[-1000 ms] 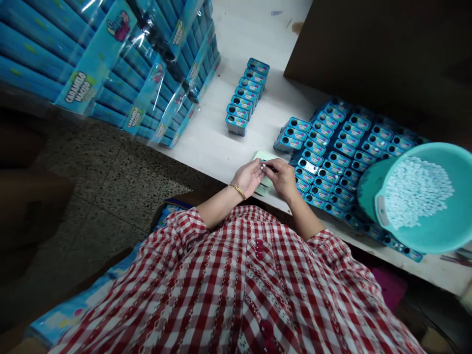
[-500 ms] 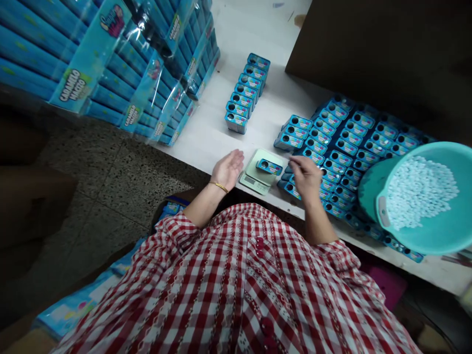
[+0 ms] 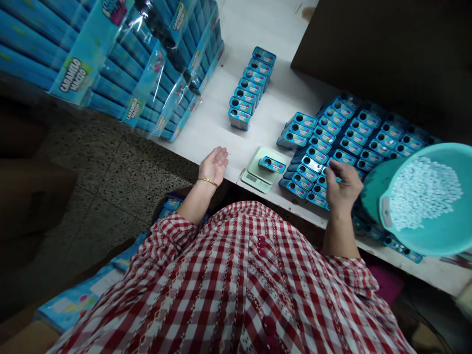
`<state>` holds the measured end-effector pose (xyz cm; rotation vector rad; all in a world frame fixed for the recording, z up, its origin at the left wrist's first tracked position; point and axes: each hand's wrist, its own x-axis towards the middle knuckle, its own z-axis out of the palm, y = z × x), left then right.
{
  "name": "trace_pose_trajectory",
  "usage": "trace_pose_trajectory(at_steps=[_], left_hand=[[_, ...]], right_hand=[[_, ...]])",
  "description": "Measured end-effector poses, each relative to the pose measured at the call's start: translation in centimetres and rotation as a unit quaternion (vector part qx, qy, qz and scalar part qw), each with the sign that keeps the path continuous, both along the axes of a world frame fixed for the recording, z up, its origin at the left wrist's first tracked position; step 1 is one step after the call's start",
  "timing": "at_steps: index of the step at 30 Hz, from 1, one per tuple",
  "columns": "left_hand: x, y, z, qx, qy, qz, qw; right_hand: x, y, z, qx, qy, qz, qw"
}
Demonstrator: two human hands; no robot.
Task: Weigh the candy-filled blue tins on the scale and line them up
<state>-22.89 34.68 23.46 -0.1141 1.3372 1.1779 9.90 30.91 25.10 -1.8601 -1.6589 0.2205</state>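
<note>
My left hand [image 3: 214,166] lies palm up and open beside the table edge, holding nothing, with a gold bangle on its wrist. A blue tin [image 3: 272,164] lies on a pale green digital scale [image 3: 255,180], a short way to the right of that hand. My right hand [image 3: 344,187] hangs over a dense block of blue tins [image 3: 350,132], fingers curled down at the tins. Whatever lies between its fingers is hidden. A tin with a shiny silver face [image 3: 311,163] sits in the block, left of those fingers.
A short row of blue tins [image 3: 245,93] stands on the white table [image 3: 206,132]. Plastic-wrapped blue packs [image 3: 110,49] are stacked at the upper left. A teal basin [image 3: 437,152] of white candies [image 3: 424,194] sits at the right. Below the table edge is a speckled floor [image 3: 129,182].
The blue tin now lies on the scale, out of my hands. My hands have parted: my right hand moved right over the block, and my left hand opened and moved left.
</note>
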Motion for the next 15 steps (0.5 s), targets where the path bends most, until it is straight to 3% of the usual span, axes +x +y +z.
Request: trace_pose_trajectory(at_steps=[5,8,10,11,13,14,15], left_hand=[[-0.4,-0.4,-0.4,-0.001,0.009,0.0,1.0],[-0.6,-0.5,-0.5,-0.004,0.01,-0.001,1.0],[-0.8,-0.5,-0.6,-0.005,0.012,0.001,1.0],[-0.9,-0.5,-0.7,-0.006,0.015,0.002,1.0],[-1.1,-0.5,-0.8,-0.007,0.022,0.003,1.0],[-1.1,-0.5,-0.8,-0.009,0.026,0.003,1.0],[-1.1,-0.4,-0.9,-0.012,0.029,0.003,1.0]], right_hand=[[-3.3,0.4,-1.0,-0.03,-0.019,0.091,0.995],[-3.5,0.5,0.3,-0.011,-0.053,0.113,0.992],[-0.7,0.2,1.9,0.054,-0.099,0.044,0.993],[1.7,0.0,2.7,0.1,-0.126,-0.019,0.987],[7.7,-0.6,3.8,0.2,-0.16,-0.193,0.947],[10.7,-0.9,4.1,0.2,-0.172,-0.238,0.935],[13.5,-1.1,4.1,0.151,-0.162,-0.231,0.948]])
